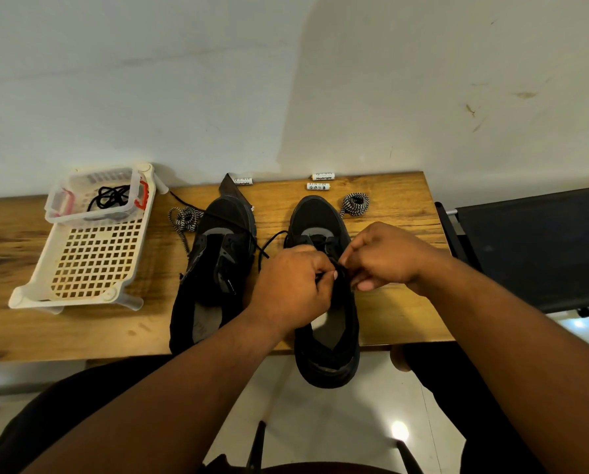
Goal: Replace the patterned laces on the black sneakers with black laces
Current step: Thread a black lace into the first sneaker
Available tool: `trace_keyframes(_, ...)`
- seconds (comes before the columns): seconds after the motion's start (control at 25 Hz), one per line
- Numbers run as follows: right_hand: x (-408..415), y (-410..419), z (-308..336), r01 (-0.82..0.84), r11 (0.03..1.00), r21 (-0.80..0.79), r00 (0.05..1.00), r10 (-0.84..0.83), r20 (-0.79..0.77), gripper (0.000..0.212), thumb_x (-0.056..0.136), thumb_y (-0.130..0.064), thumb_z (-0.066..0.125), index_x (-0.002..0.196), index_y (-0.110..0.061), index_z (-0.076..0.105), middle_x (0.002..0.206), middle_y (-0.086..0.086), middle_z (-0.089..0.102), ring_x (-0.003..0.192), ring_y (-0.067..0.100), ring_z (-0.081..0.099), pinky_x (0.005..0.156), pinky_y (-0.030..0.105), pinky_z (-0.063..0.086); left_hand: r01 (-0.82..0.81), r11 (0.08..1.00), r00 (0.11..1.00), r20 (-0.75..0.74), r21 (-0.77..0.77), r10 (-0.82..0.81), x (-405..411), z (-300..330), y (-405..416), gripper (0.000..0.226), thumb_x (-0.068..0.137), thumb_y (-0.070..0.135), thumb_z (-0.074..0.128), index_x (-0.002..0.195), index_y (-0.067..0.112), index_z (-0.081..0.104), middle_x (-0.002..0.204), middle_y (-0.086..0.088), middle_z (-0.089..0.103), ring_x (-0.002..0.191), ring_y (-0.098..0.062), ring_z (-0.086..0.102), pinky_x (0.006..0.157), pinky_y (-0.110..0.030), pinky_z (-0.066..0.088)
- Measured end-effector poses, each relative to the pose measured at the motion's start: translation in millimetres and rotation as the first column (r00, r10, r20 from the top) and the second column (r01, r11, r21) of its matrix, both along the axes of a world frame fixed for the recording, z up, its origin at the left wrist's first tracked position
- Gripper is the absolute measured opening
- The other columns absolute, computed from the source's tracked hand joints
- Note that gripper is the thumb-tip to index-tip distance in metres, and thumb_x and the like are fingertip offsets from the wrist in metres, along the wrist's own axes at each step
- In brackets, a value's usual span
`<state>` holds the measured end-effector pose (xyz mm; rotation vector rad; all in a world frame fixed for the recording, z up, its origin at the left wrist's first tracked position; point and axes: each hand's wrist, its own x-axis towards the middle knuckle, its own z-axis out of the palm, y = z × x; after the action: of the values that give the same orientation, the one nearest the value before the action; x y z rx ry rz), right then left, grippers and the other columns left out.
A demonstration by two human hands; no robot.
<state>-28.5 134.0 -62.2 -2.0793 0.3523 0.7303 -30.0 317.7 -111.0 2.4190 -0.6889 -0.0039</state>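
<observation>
Two black sneakers stand on the wooden table, toes pointing away from me. Over the right sneaker [324,323] my left hand [293,285] and my right hand [385,258] both pinch a black lace [269,242] at the eyelets; a loop of it curves off to the left. The left sneaker [214,265] has no hand on it. A loose patterned lace [183,218] lies by its toe. A coiled patterned lace [354,203] sits beyond the right sneaker. Another black lace [110,196] lies in a small clear tub.
A white perforated basket [91,258] holds the clear tub [53,203] at the table's left. Three small white labelled tubes [322,181] lie at the back edge by the wall. A black seat [532,248] stands to the right. The right sneaker's heel overhangs the table's front edge.
</observation>
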Motion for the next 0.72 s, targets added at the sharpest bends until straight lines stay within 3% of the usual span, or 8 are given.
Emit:
trace_keyframes(0.12, -1, -7, -1, -0.048, 0.996, 0.07, 0.998, 0.051, -0.045, 0.008, 0.095, -0.004, 0.069, 0.096, -0.008, 0.076, 0.09, 0.019, 0.077, 0.071, 0.017, 0.068, 0.066, 0.027, 0.056, -0.01, 1.0, 0.99, -0.143, 0.006, 0.01, 8, 2, 6, 0.006, 0.087, 0.03, 0.075, 0.086, 0.027, 0.081, 0.071, 0.02, 0.064, 0.068, 0.001, 0.062, 0.064, -0.018, 0.047)
trace_keyframes(0.24, 0, -6, -5, -0.095, 0.995, 0.037, 0.995, 0.095, 0.009, 0.008, 0.096, -0.011, 0.068, 0.093, -0.013, 0.075, 0.09, 0.016, 0.077, 0.074, 0.018, 0.067, 0.071, 0.032, 0.055, 0.012, 0.998, 0.969, -0.247, -0.057, -0.025, 14, 5, 15, 0.01, 0.084, 0.035, 0.079, 0.091, 0.028, 0.08, 0.078, 0.017, 0.071, 0.073, 0.001, 0.067, 0.067, -0.026, 0.058)
trace_keyframes(0.36, 2, -9, -3, -0.112, 0.993, 0.047, 0.994, 0.112, -0.016, 0.012, 0.099, -0.01, 0.062, 0.093, -0.015, 0.071, 0.088, 0.011, 0.074, 0.082, 0.02, 0.067, 0.073, 0.034, 0.053, 0.096, 0.995, 0.976, -0.196, 0.008, -0.092, 27, 13, 28, 0.054, 0.077, 0.049, 0.082, 0.126, 0.034, 0.066, 0.118, 0.013, 0.066, 0.115, -0.008, 0.057, 0.096, -0.034, 0.049)
trace_keyframes(0.44, 4, -13, 2, -0.065, 0.996, 0.058, 0.997, 0.067, -0.028, 0.016, 0.101, -0.008, 0.056, 0.092, -0.015, 0.067, 0.093, 0.009, 0.072, 0.087, 0.02, 0.069, 0.073, 0.031, 0.052, 0.13, 0.988, 0.945, -0.31, 0.081, -0.099, 36, 19, 36, 0.086, 0.076, 0.051, 0.084, 0.15, 0.044, 0.041, 0.146, 0.011, 0.05, 0.14, -0.015, 0.036, 0.112, -0.039, 0.034)
trace_keyframes(0.52, 5, -13, 5, 0.12, 0.978, 0.173, 0.992, -0.126, 0.024, 0.018, 0.103, -0.008, 0.052, 0.091, -0.016, 0.063, 0.102, 0.012, 0.074, 0.097, 0.023, 0.073, 0.079, 0.034, 0.054, 0.164, 0.985, 0.882, -0.456, 0.06, -0.119, 40, 19, 41, 0.103, 0.074, 0.05, 0.087, 0.155, 0.053, 0.023, 0.156, 0.008, 0.04, 0.146, -0.014, 0.029, 0.115, -0.04, 0.03)
trace_keyframes(0.6, 5, -6, 7, 0.347, 0.797, 0.494, 0.922, -0.387, -0.023, 0.019, 0.107, -0.013, 0.045, 0.095, -0.016, 0.059, 0.105, 0.014, 0.075, 0.096, 0.029, 0.075, 0.081, 0.038, 0.055, 0.192, 0.98, 0.859, -0.491, 0.047, -0.144, 43, 16, 44, 0.113, 0.071, 0.052, 0.089, 0.156, 0.057, 0.015, 0.161, 0.008, 0.036, 0.147, -0.014, 0.028, 0.116, -0.04, 0.029)
trace_keyframes(0.68, 5, 2, 6, 0.386, 0.573, 0.723, 0.882, -0.46, -0.107, 0.019, 0.11, -0.017, 0.039, 0.098, -0.017, 0.054, 0.091, 0.012, 0.072, 0.067, 0.022, 0.068, 0.064, 0.034, 0.051, 0.185, 0.982, 0.857, -0.492, 0.022, -0.15, 44, 15, 45, 0.118, 0.07, 0.051, 0.091, 0.158, 0.053, 0.012, 0.162, 0.011, 0.036, 0.149, -0.013, 0.027, 0.114, -0.036, 0.026)
trace_keyframes(0.72, 4, 5, 5, 0.339, 0.623, 0.705, 0.898, -0.437, -0.045, 0.019, 0.11, -0.018, 0.04, 0.097, -0.016, 0.054, 0.085, 0.01, 0.068, 0.054, 0.014, 0.056, 0.056, 0.03, 0.043, 0.178, 0.984, 0.855, -0.497, 0.009, -0.15, 45, 15, 45, 0.12, 0.07, 0.05, 0.091, 0.159, 0.05, 0.012, 0.162, 0.012, 0.036, 0.15, -0.012, 0.027, 0.113, -0.033, 0.024)
